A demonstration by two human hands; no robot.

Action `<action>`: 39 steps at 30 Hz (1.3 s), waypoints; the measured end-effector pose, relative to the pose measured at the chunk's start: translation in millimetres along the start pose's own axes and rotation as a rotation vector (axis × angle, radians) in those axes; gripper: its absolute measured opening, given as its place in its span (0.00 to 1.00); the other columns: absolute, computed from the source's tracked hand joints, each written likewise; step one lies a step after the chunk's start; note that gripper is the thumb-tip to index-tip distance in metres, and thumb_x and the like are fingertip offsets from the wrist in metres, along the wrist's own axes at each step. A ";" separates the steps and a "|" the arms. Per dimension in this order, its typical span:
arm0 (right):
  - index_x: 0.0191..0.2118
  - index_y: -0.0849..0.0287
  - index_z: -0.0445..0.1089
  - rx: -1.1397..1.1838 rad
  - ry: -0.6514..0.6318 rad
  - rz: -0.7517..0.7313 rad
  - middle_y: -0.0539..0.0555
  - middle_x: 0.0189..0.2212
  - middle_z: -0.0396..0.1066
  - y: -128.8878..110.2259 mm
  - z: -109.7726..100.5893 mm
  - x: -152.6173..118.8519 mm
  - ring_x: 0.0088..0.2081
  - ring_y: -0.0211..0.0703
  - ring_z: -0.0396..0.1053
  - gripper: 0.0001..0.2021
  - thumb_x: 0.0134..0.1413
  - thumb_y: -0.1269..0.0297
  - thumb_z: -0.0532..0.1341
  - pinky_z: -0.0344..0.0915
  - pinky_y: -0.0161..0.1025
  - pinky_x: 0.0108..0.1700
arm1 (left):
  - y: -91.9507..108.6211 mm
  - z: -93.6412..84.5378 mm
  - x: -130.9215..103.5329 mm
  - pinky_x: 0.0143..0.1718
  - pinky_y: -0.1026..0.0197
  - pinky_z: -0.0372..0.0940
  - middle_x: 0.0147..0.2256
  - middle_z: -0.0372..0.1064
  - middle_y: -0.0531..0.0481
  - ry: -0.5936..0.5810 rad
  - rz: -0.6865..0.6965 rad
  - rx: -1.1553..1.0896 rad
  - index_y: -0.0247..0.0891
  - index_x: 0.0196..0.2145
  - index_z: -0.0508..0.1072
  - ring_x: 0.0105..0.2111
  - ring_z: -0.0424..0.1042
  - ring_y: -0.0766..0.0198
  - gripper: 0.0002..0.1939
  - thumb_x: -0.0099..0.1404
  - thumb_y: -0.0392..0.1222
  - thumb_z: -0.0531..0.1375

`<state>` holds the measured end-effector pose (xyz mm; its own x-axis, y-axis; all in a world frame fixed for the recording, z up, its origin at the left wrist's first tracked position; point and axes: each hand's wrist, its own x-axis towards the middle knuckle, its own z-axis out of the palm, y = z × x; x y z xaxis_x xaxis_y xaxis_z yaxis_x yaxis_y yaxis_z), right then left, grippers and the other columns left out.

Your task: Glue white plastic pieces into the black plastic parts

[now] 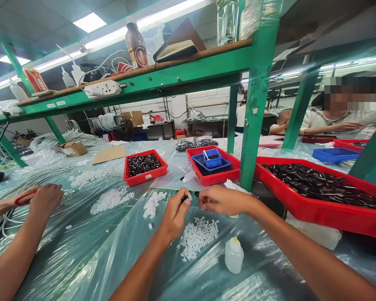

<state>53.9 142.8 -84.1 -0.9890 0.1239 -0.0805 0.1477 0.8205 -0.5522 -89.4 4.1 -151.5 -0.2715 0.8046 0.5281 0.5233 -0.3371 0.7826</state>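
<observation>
My left hand [176, 214] is closed, pinching a small black part [184, 198] between thumb and forefinger, with a bit of white showing at its end. Facing it, my right hand [221, 200] has its fingers curled together; something small and dark shows at the fingertips, too hidden to name. Both hands are above the plastic-covered table, a short gap apart. Just below them lies a heap of small white plastic pieces [199, 236]. A squeeze bottle [234, 256] with a yellowish tip stands upright nearer to me, below my right hand.
Red trays of black parts stand behind [146, 178] and at right [319, 209]; another red tray [211, 179] holds blue trays. A green post [253, 104] rises beyond my right hand. At left, a co-worker's hands [45, 198] are near cables and red-handled scissors [24, 198].
</observation>
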 end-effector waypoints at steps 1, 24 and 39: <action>0.38 0.61 0.67 0.047 0.017 -0.029 0.50 0.29 0.70 -4.4 -4.2 -3.4 0.31 0.39 0.71 0.05 0.62 0.72 0.55 0.63 0.33 0.32 | 0.7 -0.1 -0.4 0.27 0.61 0.45 0.23 0.48 0.59 -0.016 0.003 0.008 0.40 0.32 0.60 0.23 0.48 0.67 0.15 0.72 0.52 0.48; 0.37 0.61 0.66 0.536 0.057 -0.192 0.49 0.25 0.68 -1.6 -4.3 -7.3 0.28 0.38 0.68 0.16 0.59 0.50 0.63 0.64 0.36 0.30 | 14.4 4.2 -5.8 0.27 0.61 0.46 0.23 0.48 0.59 -0.084 0.127 0.057 0.39 0.33 0.62 0.22 0.50 0.68 0.17 0.74 0.52 0.50; 0.37 0.58 0.60 0.726 0.072 -0.242 0.45 0.24 0.66 -10.1 4.4 -5.9 0.27 0.36 0.67 0.17 0.57 0.53 0.67 0.64 0.31 0.25 | 22.8 6.6 -9.8 0.25 0.64 0.50 0.26 0.64 0.53 -0.092 0.149 -0.119 0.37 0.35 0.66 0.22 0.55 0.69 0.16 0.74 0.52 0.51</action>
<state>58.2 131.4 -81.7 -0.9874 0.0435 0.1522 -0.1359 0.2604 -0.9559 -69.4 -8.2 -141.0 -0.1203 0.7809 0.6130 0.4513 -0.5069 0.7344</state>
